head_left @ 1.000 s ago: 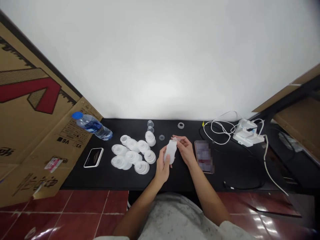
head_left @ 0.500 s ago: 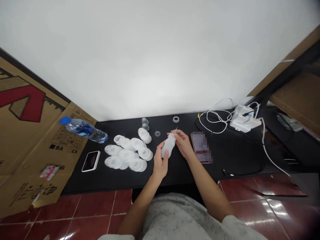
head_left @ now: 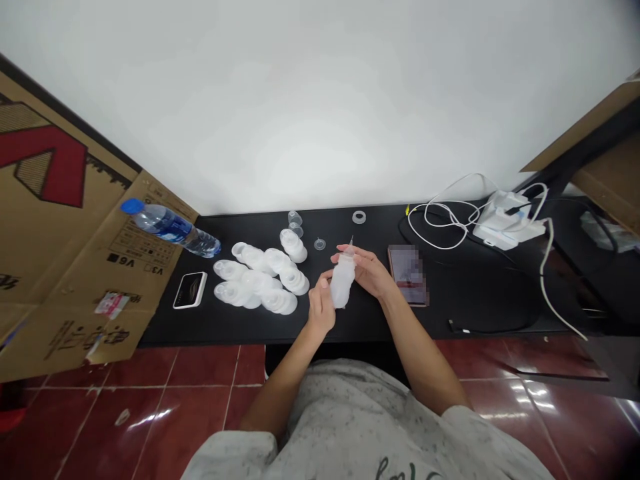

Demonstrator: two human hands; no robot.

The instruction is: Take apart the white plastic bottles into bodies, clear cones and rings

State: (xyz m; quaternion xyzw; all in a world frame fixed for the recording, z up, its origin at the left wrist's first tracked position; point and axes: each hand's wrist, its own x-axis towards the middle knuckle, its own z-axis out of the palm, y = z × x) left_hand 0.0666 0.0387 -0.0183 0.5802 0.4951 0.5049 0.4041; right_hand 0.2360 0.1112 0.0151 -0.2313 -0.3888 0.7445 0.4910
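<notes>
My left hand (head_left: 321,308) is closed around the lower body of a small white translucent bottle (head_left: 343,285), held tilted above the black table. A thin pointed tip sticks up from its top. My right hand (head_left: 374,272) is at the bottle's neck, fingers passing behind it and partly hidden. To the left lie several white translucent bottles (head_left: 257,281) in a close group. Beyond my hands are a small clear disc-shaped piece (head_left: 320,244), two clear cap-like pieces (head_left: 295,223) and a pale ring (head_left: 359,217).
A phone (head_left: 409,275) lies right of my right hand. Further right are a white power strip (head_left: 505,220) and looped white cables (head_left: 445,230). A white-framed device (head_left: 191,290), a water bottle (head_left: 173,228) and a large cardboard box (head_left: 100,253) stand at the left. A white wall borders the table.
The view has shifted, so the table sits higher in the picture. The bottle is more upright, its pointed tip now plainly visible. My right fingers have shifted behind its neck.
</notes>
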